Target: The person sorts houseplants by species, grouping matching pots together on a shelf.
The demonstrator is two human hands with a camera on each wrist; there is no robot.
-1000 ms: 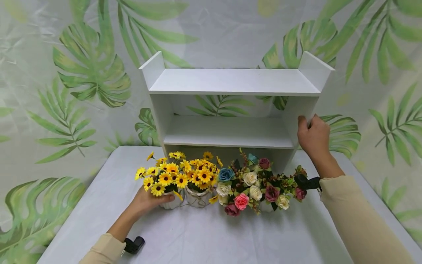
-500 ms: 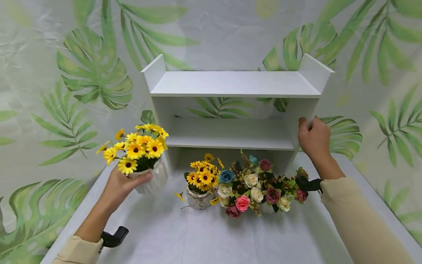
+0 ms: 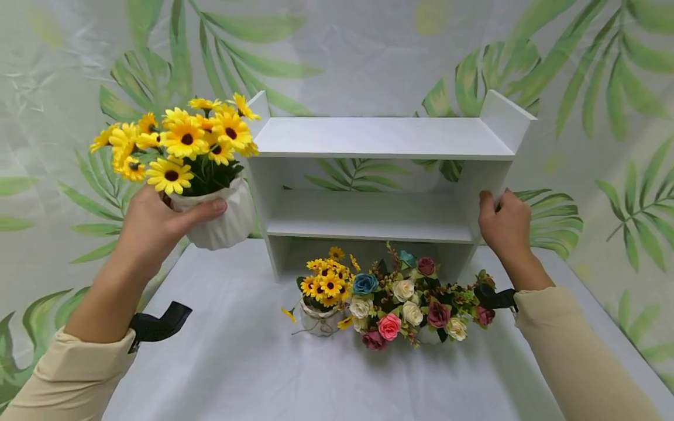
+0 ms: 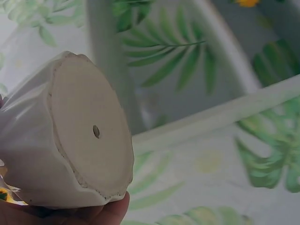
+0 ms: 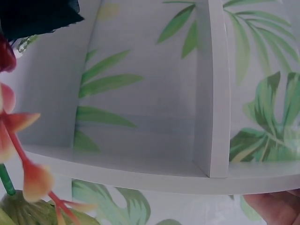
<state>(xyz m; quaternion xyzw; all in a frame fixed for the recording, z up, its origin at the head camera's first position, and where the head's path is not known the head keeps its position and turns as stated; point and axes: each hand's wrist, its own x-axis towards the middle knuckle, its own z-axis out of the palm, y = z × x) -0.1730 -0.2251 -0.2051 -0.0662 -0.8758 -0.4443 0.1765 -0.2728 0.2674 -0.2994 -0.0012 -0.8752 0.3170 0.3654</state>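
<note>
In the head view my left hand [image 3: 158, 228] grips a white ribbed flowerpot [image 3: 221, 219] of yellow artificial sunflowers [image 3: 184, 143], held in the air before the shelf's left side. The left wrist view looks at the pot's flat base [image 4: 89, 122], which has a small hole; fingertips curl under its rim. My right hand [image 3: 505, 225] grips the right side panel of a white shelf unit [image 3: 389, 131]. At the right wrist view's lower corner, part of that hand [image 5: 276, 208] shows against the shelf's edge [image 5: 140, 177].
On the white-covered table [image 3: 253, 374], a smaller pot of sunflowers [image 3: 321, 321] stands before the shelf. Beside it, mixed artificial roses [image 3: 411, 310] spread across the shelf's lower front. A leaf-patterned cloth [image 3: 363, 52] hangs behind.
My left hand has lifted the larger sunflower pot off the table, moving it left, up and nearer the camera. My right hand has stayed on the shelf panel.
</note>
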